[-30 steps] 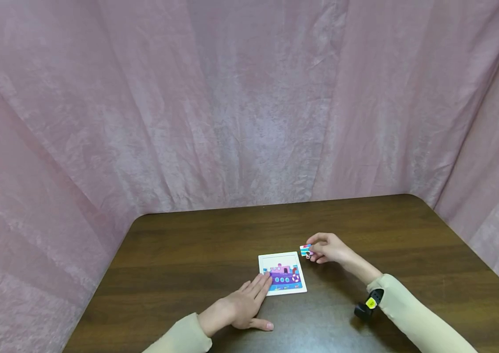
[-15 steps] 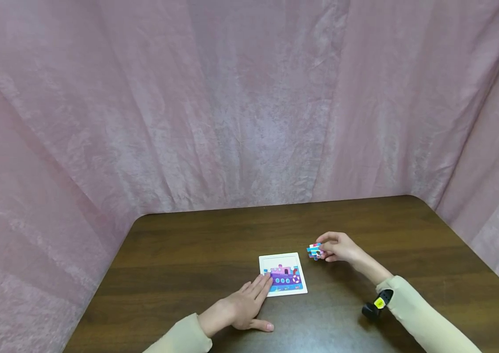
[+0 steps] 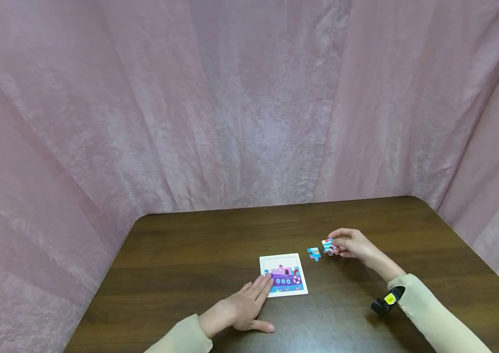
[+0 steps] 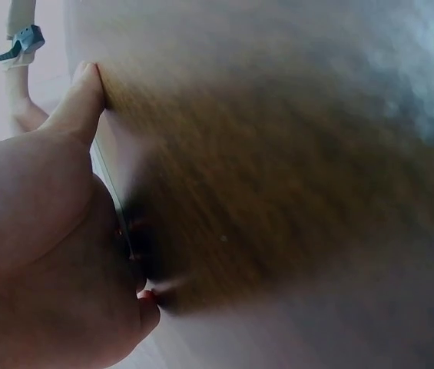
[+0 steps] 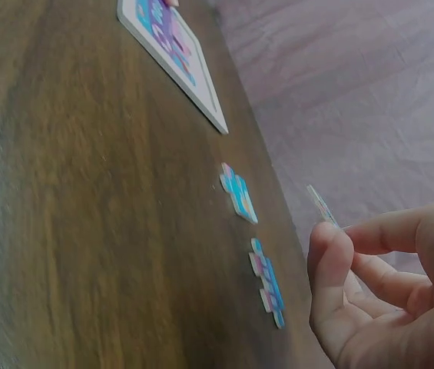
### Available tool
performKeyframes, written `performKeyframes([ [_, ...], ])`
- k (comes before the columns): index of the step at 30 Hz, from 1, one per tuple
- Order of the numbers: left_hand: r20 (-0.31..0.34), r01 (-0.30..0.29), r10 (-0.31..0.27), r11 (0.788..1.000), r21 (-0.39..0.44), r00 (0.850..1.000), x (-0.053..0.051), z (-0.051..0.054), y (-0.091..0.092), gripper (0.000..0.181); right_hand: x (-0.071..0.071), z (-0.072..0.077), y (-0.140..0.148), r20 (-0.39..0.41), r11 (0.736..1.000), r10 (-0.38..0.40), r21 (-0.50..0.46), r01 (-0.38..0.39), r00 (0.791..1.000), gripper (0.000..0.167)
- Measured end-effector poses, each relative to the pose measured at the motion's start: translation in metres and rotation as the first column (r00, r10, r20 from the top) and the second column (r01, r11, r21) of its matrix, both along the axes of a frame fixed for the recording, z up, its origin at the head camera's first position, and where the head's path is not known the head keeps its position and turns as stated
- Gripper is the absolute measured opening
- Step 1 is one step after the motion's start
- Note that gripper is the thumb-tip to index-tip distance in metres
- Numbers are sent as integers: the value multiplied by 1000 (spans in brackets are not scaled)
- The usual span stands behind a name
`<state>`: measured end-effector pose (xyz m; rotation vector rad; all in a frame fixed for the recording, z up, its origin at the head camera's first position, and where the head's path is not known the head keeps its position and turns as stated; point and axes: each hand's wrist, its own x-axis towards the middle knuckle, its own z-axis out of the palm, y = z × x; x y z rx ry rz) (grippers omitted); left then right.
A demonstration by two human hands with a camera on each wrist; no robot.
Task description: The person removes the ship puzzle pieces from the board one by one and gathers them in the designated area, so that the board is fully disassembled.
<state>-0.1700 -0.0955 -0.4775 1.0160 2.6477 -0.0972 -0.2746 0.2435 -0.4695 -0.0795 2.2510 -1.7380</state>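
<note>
Near the middle of the brown desk (image 3: 187,255) lies the square puzzle board (image 3: 282,260), flat and turned slightly askew to me. Its rim is white, and the part of the picture in place shows a ship: a purple hull with a row of round blue portholes, a pink upper deck with a dark doorway, a lifebuoy at the right, something red and bent above it, and blue water along the bottom. The upper band of the tray is bare white, with one pink knob jutting into it. My left hand (image 3: 247,304) lies with its fingers straight, their tips over the board's lower left part, and the thumb spread apart on the desk. Beyond the board's right edge, my right hand (image 3: 353,243) pinches a striped piece (image 3: 328,243) between thumb and fingers; it is white and blue with a touch of red, and the right wrist view shows it nearly edge-on, thin and tilted. Two loose pieces lie flat below it: a blue piece (image 5: 240,194) nearer the board, and a pink-and-blue piece (image 5: 269,280) nearer my right hand.
</note>
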Motion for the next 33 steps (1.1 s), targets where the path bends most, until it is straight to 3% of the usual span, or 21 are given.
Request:
performKeyframes([
  [14, 0, 0, 0, 1000, -2, 1000, 2, 0, 1, 101, -3, 1, 15, -50, 989, -63, 129, 69, 997, 35],
  [33, 5, -9, 9, 1000, -9, 1000, 1, 2, 1, 102, -5, -1, 32, -45, 974, -108, 194, 114, 993, 35],
])
